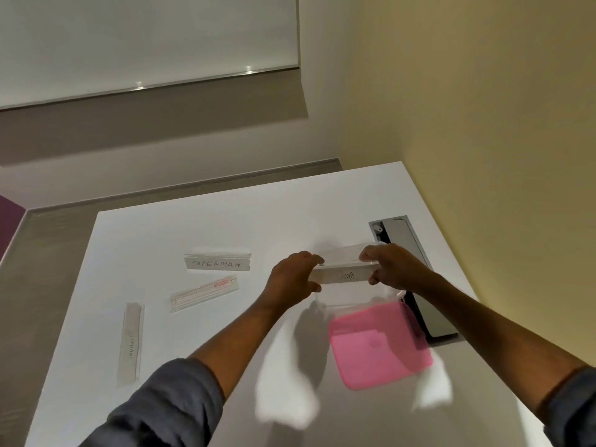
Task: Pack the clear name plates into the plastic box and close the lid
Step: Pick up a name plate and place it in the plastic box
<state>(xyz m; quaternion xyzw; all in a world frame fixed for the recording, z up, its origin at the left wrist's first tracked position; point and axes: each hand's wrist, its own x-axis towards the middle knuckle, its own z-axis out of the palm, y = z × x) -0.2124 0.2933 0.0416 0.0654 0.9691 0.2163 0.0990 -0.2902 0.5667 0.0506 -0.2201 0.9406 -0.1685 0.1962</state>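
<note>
A clear name plate [343,275] with a handwritten paper insert is held level between both hands. My left hand [292,280] grips its left end and my right hand [392,267] grips its right end. The plate hovers over the far side of the clear plastic box [359,304], whose walls are faint. The box's pink lid [380,345] lies open toward me. On the white table [161,240], three more plates lie to the left: one reading SUPERMAN [217,262], one with red print [204,293], and one lying lengthwise [130,341].
A rectangular cable hatch [408,253] is cut into the table just right of the box, with a grey flap. A wall runs along the table's right edge. The table's far edge faces a grey floor and a wall with a whiteboard [145,37].
</note>
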